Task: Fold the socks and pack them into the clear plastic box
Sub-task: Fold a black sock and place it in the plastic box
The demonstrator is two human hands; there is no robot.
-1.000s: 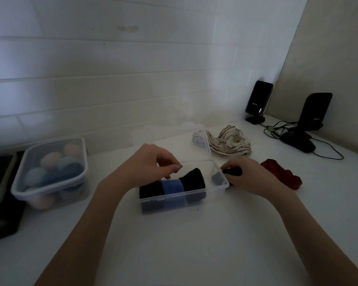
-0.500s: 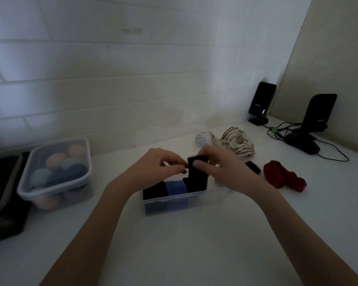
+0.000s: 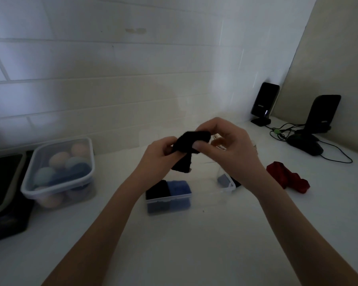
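We hold a black sock (image 3: 189,144) in the air between both hands. Our left hand (image 3: 160,156) pinches its left part with curled fingers and thumb, and our right hand (image 3: 228,145) grips the upper right end, fingers curved over the top and the thumb pressed against the cloth. The sock bends across the top between the two hands, and a loose end hangs down beneath them, well above the table (image 3: 194,244).

Below the hands stands the clear plastic box (image 3: 170,200), open on the white surface. In its left part lie a folded black sock (image 3: 157,187) and, touching it on the right, a folded blue sock (image 3: 179,186). The right part of the box is blurred; a small grey-blue item (image 3: 223,179) shows at its far right end, and we cannot tell what it is.

To the right of the box, apart from it, lies a crumpled red sock (image 3: 287,176). To the left stands a lidded clear container (image 3: 60,172) holding rounded pastel and blue bundles. At the far right corner stand two black stands (image 3: 264,104) with cables (image 3: 281,132) beside them.
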